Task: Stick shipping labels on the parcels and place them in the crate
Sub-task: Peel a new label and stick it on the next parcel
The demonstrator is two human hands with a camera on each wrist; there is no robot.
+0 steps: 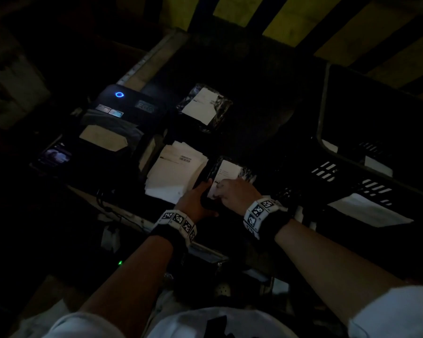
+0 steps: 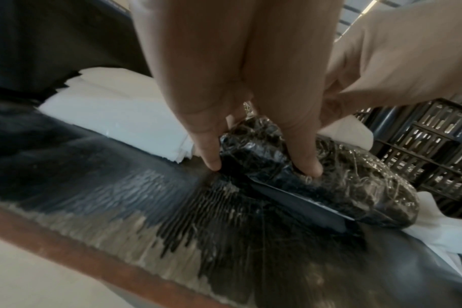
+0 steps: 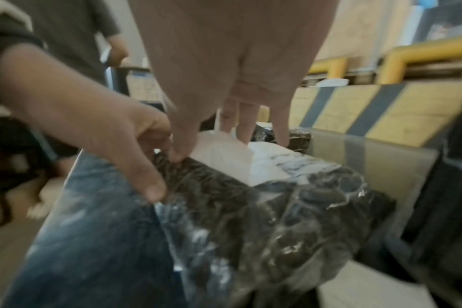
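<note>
While left hand (image 1: 197,200) grips the black bubble-wrapped parcel (image 1: 230,175) and right hand's (image 1: 232,191) straight fingers press its white label (image 1: 226,170), black slotted crate (image 1: 366,172) sits at 3 o'clock, nearer the right.

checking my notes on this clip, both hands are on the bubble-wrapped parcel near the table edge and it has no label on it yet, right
Not quite. Both the left hand and the right hand are on the bubble-wrapped parcel near the table edge, but it already carries a white label; the right hand's fingers rest on it. The right wrist view shows this best, and the head view agrees.
</note>
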